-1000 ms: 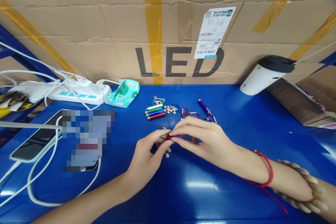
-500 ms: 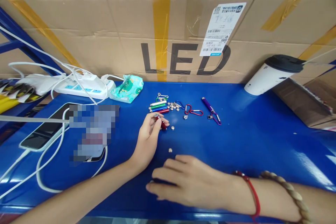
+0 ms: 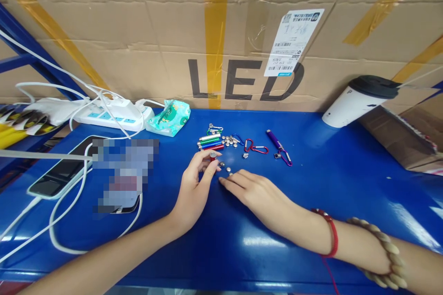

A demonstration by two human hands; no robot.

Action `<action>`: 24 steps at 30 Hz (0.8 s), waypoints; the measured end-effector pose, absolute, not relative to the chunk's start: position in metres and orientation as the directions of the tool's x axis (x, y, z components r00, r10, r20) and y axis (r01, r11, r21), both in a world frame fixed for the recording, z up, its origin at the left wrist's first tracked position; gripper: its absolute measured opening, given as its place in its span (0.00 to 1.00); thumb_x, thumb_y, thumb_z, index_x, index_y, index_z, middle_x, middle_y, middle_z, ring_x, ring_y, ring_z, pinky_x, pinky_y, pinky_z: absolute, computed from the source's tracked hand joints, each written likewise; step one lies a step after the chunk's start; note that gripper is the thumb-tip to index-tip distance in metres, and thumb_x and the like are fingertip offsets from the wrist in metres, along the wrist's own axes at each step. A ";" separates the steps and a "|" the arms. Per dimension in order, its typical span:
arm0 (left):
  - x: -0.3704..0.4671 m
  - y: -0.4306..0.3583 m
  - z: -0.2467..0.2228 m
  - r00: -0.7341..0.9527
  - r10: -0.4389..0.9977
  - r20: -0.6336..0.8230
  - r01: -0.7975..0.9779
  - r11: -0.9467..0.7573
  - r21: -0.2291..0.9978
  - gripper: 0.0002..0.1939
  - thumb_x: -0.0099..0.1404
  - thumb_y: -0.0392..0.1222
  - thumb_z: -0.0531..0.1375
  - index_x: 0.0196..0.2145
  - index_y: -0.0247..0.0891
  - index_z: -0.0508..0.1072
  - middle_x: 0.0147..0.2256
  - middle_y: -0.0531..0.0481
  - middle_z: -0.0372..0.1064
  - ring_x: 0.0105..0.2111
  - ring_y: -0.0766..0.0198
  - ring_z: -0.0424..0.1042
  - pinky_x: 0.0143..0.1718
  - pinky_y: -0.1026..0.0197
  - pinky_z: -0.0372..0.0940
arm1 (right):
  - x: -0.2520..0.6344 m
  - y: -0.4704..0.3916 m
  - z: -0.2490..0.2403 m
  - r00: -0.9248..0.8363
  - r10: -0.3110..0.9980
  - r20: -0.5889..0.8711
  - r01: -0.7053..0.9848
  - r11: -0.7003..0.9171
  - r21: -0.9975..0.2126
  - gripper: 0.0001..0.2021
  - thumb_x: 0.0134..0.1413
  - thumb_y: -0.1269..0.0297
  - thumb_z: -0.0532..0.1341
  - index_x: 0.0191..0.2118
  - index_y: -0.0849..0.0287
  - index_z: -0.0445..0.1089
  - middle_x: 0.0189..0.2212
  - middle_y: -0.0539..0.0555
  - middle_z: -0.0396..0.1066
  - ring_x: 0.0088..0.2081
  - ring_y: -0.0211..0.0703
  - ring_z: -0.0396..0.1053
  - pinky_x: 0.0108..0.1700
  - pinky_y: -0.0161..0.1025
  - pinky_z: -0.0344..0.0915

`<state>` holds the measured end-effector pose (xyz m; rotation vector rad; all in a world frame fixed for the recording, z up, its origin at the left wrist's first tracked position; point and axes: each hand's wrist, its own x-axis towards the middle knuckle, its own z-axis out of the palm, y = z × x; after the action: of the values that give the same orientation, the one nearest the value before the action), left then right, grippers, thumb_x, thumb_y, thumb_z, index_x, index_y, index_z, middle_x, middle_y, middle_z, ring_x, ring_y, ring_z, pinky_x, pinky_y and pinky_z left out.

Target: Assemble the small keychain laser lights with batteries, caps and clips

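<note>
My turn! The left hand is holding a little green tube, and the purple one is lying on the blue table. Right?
Not quite: the tube in the left hand is red, as the head view shows. The purple one is lying on the blue table.

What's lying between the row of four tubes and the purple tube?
In the head view, silver button cells, a blue carabiner, two red carabiners and a small silver piece lie between the tubes and the purple tube.
</note>
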<state>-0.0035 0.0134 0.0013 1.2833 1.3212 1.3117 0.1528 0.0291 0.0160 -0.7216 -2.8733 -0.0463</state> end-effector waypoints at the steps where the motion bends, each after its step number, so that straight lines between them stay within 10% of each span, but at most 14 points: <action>1: -0.004 0.013 0.002 -0.112 0.990 0.086 0.114 -0.073 0.991 0.07 0.64 0.39 0.53 0.40 0.39 0.67 0.34 0.51 0.67 0.34 0.65 0.68 0.40 0.63 0.63 | 0.154 0.032 0.016 -0.855 0.486 0.182 0.489 0.871 -0.030 0.16 0.48 0.83 0.58 0.45 0.70 0.69 0.39 0.62 0.73 0.37 0.48 0.71 0.39 0.43 0.72; 17: -0.003 0.009 0.007 0.042 0.989 0.139 0.351 -0.145 0.925 0.08 0.64 0.38 0.54 0.39 0.39 0.71 0.32 0.52 0.67 0.31 0.65 0.65 0.32 0.66 0.59 | 0.171 0.074 0.023 -0.557 0.718 0.418 0.327 0.652 -0.684 0.10 0.52 0.74 0.61 0.41 0.62 0.72 0.36 0.54 0.76 0.35 0.39 0.75 0.39 0.35 0.73; 24: -0.003 0.008 0.005 0.092 0.972 0.217 0.362 -0.236 0.902 0.08 0.63 0.37 0.56 0.38 0.39 0.73 0.30 0.52 0.68 0.29 0.65 0.65 0.32 0.65 0.60 | 0.169 0.058 0.045 -0.523 0.684 0.508 0.162 0.665 -0.729 0.11 0.48 0.74 0.64 0.40 0.60 0.73 0.33 0.51 0.75 0.33 0.36 0.74 0.40 0.33 0.73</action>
<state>-0.0028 0.0081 0.0053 1.6913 1.3256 1.1384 0.1687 0.0581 0.0452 -0.6536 -2.0452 0.7942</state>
